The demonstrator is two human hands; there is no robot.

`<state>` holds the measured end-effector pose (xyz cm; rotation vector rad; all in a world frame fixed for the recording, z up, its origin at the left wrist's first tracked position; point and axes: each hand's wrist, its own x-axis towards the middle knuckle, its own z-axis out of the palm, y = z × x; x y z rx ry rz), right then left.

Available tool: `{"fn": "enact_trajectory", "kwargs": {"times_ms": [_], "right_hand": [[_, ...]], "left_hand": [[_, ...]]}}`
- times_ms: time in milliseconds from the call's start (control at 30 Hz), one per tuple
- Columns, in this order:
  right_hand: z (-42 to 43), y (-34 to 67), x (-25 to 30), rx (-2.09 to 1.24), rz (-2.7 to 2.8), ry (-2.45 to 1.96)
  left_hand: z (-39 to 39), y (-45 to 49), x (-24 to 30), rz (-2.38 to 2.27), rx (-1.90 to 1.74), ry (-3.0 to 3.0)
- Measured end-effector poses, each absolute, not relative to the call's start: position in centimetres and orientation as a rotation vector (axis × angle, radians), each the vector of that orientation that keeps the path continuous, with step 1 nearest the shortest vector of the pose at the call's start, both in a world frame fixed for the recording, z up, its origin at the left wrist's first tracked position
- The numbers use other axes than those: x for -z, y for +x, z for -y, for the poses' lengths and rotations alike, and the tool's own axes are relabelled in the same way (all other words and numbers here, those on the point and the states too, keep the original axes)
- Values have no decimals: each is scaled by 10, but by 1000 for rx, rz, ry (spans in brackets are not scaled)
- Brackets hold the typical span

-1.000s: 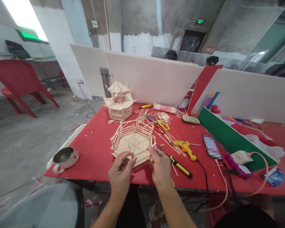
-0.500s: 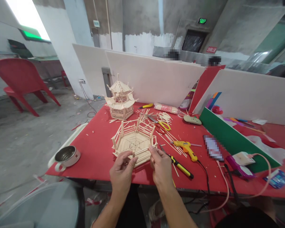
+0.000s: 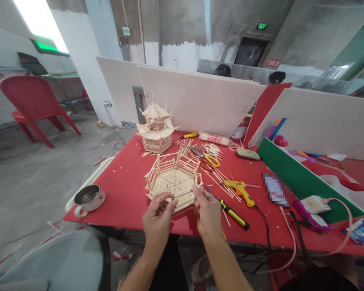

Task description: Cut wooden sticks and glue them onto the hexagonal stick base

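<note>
"Where's the work?"

"Hexagonal stick frame [image 3: 162, 182], on the red table [image 3: 121, 202] near its front edge. Left hand [image 3: 157, 216]: thumb and finger pinched on a short post [image 3: 172, 196] at the near rim. Right hand [image 3: 208, 212]: fingertips closed on the frame's near-right corner; post or rail, can't tell."

"Main risk?"

"Uneven pressure, I'd judge. Thin sticks; a sideways tug from either hand could skew the rim or crack a joint."

"Others?"

"Yellow-and-black tool [image 3: 235, 214] just beside the right hand; an outward swing might knock it. Glue gun [image 3: 241, 190] farther right, cord [image 3: 265, 220] over the edge: a snag could drag it."
</note>
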<state>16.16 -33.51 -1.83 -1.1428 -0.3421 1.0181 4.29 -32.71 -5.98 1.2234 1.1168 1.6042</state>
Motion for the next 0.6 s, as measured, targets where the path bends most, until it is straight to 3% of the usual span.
{"fn": "enact_trajectory", "kwargs": {"times_ms": [600], "right_hand": [[335, 161, 19, -999, 367, -1145]], "left_hand": [[320, 43, 51, -1115, -1629, 1265]]}}
